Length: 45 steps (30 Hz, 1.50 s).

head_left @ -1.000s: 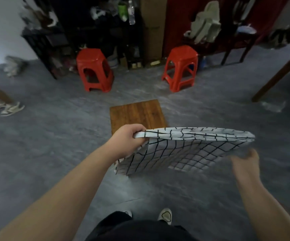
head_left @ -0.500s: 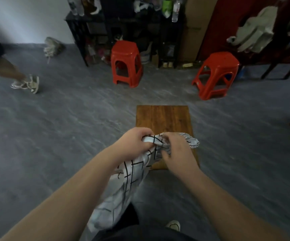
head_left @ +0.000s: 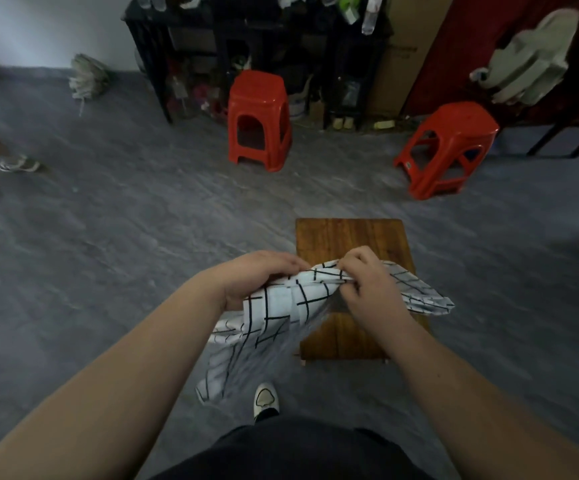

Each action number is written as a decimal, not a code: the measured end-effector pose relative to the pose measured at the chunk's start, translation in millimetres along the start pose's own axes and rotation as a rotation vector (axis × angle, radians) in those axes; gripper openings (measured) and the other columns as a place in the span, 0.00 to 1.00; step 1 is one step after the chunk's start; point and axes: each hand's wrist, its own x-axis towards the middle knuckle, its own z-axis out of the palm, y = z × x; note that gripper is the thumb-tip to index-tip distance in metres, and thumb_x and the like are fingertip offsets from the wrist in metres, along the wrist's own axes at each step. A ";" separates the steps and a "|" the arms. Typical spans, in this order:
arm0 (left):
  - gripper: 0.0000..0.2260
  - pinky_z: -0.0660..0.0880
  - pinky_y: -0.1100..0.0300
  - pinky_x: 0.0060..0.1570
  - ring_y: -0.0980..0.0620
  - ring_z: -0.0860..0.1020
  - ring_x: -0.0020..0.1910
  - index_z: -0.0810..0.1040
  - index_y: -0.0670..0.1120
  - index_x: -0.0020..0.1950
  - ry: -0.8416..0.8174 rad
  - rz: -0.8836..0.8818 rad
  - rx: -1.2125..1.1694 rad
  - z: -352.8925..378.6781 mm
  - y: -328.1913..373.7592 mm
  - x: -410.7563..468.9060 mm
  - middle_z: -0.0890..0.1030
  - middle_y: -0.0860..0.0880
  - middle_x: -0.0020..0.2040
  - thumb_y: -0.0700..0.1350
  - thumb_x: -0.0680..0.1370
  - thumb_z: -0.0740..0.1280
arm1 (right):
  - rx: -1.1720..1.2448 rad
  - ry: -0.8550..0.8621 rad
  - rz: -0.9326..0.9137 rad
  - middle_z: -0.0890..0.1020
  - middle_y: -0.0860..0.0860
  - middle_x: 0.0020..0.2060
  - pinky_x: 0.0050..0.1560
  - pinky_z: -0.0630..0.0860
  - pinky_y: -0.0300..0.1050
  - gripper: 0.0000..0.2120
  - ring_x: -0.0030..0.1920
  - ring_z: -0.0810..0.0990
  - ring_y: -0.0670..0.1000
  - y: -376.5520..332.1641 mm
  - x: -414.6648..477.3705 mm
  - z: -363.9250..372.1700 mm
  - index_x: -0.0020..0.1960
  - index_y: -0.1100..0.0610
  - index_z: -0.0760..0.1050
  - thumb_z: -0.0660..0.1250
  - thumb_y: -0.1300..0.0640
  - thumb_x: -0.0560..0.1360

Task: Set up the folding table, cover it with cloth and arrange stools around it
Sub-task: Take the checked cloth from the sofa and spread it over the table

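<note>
Between both hands' fingers point(head_left: 347, 263), cloth point(head_left: 281, 306)

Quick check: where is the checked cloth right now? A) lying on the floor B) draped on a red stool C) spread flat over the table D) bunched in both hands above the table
D: the left hand and right hand both grip the cloth, bunched over the table.

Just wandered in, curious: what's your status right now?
Left hand and right hand both gripping checked cloth, still bunched. Wooden table uncovered. Two red stools by shelf. Nothing blocking.
</note>
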 end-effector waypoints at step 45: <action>0.03 0.76 0.54 0.37 0.49 0.79 0.38 0.77 0.49 0.47 0.325 0.292 0.655 8.6 101.7 186.1 0.81 0.48 0.39 0.45 0.75 0.70 | 0.328 0.239 0.661 0.80 0.54 0.42 0.36 0.72 0.31 0.04 0.43 0.76 0.51 123.2 108.4 -78.7 0.48 0.63 0.76 0.63 0.63 0.80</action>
